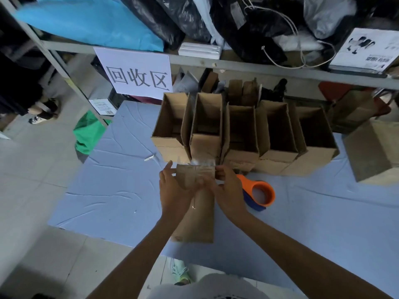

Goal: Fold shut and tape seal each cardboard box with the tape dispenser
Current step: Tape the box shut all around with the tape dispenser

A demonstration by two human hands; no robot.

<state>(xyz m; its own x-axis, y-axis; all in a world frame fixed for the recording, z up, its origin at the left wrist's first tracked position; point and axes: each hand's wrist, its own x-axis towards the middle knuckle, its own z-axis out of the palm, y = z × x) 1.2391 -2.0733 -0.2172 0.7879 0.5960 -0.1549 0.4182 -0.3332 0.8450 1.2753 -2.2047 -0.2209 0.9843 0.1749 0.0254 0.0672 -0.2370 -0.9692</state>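
A closed cardboard box (197,221) stands upright on the blue-covered table (112,190) in front of me. Clear tape runs across its top end and down its near face. My left hand (174,190) holds the box's left side near the top, thumb up. My right hand (226,190) grips the right top corner, fingers curled over the taped end. The orange tape dispenser (260,192) lies on the table just right of my right hand, untouched. Several open cardboard boxes (241,134) stand in a row behind.
A larger cardboard box (373,152) sits at the table's right edge. A metal shelf (216,61) with bags and a white paper sign (136,72) runs behind the table. A green bag (86,130) lies on the floor at left. My shoe (180,271) shows below the table's edge.
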